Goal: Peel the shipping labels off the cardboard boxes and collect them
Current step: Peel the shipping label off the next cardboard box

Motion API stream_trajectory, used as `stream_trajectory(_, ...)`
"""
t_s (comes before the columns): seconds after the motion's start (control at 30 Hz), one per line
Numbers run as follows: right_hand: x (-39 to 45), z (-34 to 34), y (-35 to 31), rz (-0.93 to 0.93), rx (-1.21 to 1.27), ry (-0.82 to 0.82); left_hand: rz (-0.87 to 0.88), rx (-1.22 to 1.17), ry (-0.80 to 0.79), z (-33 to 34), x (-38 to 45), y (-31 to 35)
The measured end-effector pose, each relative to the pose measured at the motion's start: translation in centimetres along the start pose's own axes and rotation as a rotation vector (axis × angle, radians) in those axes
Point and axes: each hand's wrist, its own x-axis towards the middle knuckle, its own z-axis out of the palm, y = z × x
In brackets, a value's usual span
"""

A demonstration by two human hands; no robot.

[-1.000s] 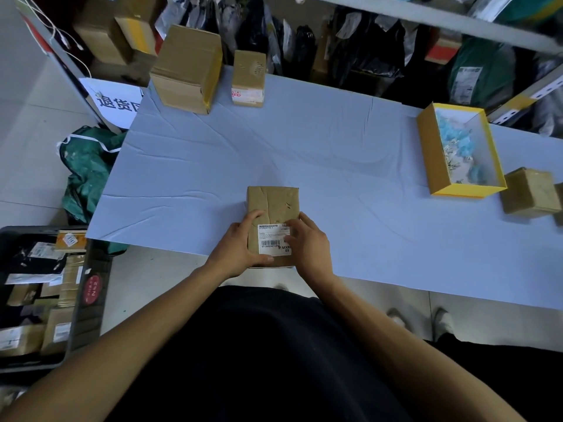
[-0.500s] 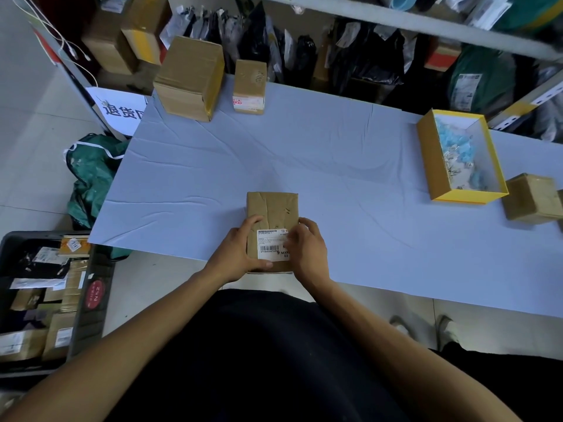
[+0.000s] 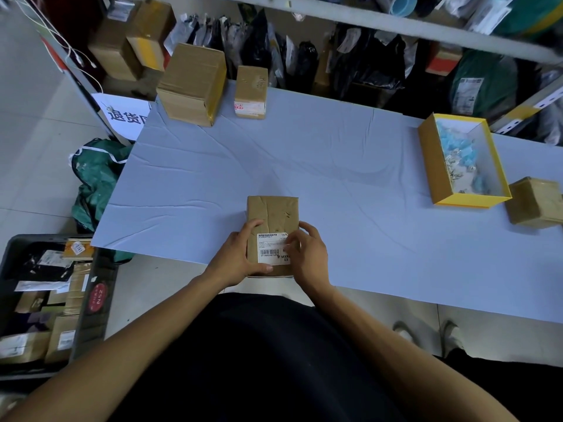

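A pale blue cloth covers the tabletop point(image 3: 335, 178), which stands in a storeroom with shelves of dark parcel bags and cartons behind it. At the near edge lies a flat cardboard box point(image 3: 272, 217), its long axis running away from the person toward the shelves, its near end just over the tabletop's edge. A white shipping label point(image 3: 271, 248) sits on the near half of the box's top face, barcode and print reading upright toward the person.

The left hand point(image 3: 237, 260) takes the box by its left side: fingers curled around the edge, thumb lying across the near end of the top face below the label. The right hand point(image 3: 307, 254) is on the right side, its fingers bent onto the label's right edge; whether that edge is lifted or only touched cannot be told, and so its grip on the label cannot be told either.

At the far left corner stand a large carton point(image 3: 192, 83) with yellow tape and a smaller box point(image 3: 251, 92) with a label on its near face. To the right sits an open yellow tray point(image 3: 434, 166) holding bluish and white scraps, with another small carton point(image 3: 534, 201) just beside it. On the floor at left is a dark crate point(image 3: 91, 315) of parcels, and a green bag point(image 3: 97, 178).
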Motion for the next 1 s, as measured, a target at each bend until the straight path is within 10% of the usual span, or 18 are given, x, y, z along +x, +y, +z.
stream_trajectory(1.0, 1.8, 0.3, -1.2, 0.161, 0.065, 0.018, -0.012, -0.044, -0.009, -0.2, -0.1, -0.1)
